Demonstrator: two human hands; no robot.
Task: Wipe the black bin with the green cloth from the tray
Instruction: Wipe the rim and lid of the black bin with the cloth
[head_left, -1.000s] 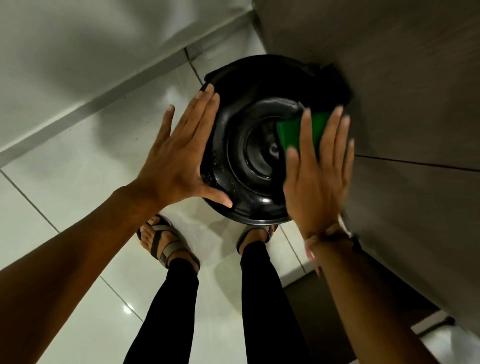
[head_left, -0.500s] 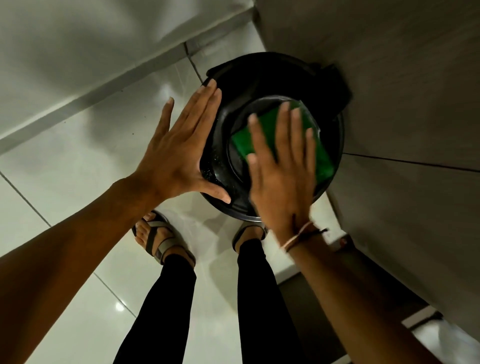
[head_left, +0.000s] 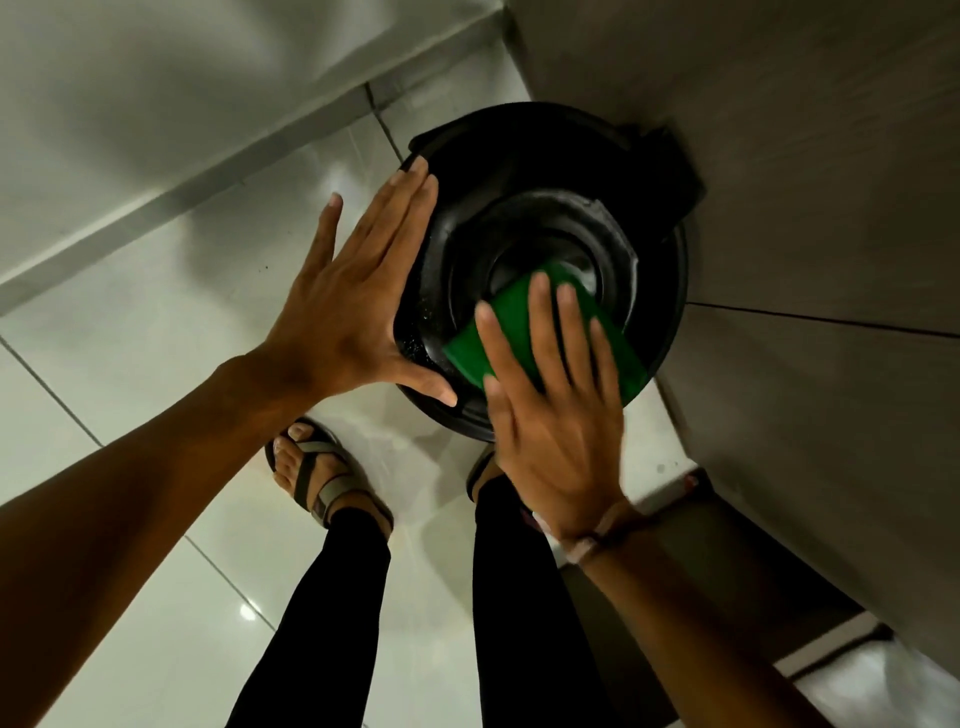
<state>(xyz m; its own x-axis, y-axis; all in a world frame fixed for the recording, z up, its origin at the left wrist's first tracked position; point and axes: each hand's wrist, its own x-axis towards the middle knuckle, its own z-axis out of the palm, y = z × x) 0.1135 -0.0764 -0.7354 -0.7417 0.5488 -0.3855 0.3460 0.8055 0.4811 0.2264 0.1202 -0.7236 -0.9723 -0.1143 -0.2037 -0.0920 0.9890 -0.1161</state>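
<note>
The round black bin (head_left: 550, 171) stands on the floor against a grey cabinet, seen from above with its domed lid up. My left hand (head_left: 358, 306) lies flat against the bin's left rim, fingers stretched out and holding nothing. My right hand (head_left: 556, 415) presses the green cloth (head_left: 514, 322) flat onto the near right part of the lid, fingers spread over it. The palm hides the cloth's near edge.
Grey cabinet fronts (head_left: 805, 260) rise directly right of the bin. A pale wall with a skirting board (head_left: 182, 202) runs at the back left. Glossy white floor tiles (head_left: 156, 364) surround the bin. My sandalled feet (head_left: 322, 478) stand just in front of it.
My right hand has slid the green cloth from the lid's right edge across its centre, then down toward the near right rim. The left hand stays on the left rim.
</note>
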